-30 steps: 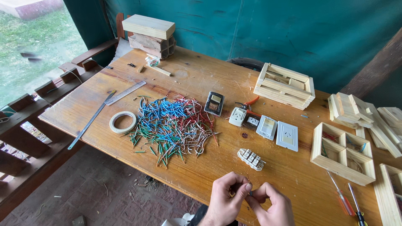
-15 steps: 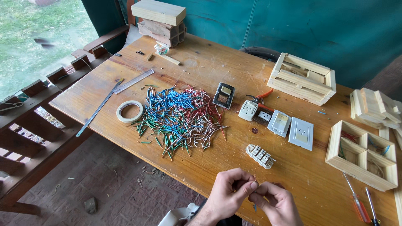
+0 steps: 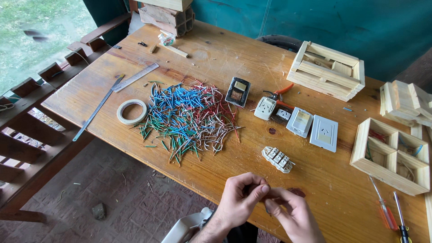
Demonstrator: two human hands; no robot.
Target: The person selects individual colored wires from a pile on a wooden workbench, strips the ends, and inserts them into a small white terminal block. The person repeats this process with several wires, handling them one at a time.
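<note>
My left hand (image 3: 240,198) and my right hand (image 3: 292,215) meet at the near edge of the wooden table (image 3: 211,54). Their fingertips pinch a small dark piece (image 3: 269,198) between them; what it is I cannot tell. Just beyond the hands lies a white terminal block (image 3: 278,159). A heap of short blue, green, red and white wire pieces (image 3: 189,118) spreads over the table's middle, left of the hands.
A tape roll (image 3: 132,111), a metal ruler (image 3: 135,77) and a long metal strip (image 3: 96,109) lie left. White sockets and switch plates (image 3: 310,126) and orange pliers (image 3: 281,91) sit centre right. Wooden boxes (image 3: 327,69), a compartment tray (image 3: 390,155) and screwdrivers (image 3: 390,211) are right.
The view has dropped and moved closer to the table. My hands stay together at the near edge, fingers still working the small piece.
</note>
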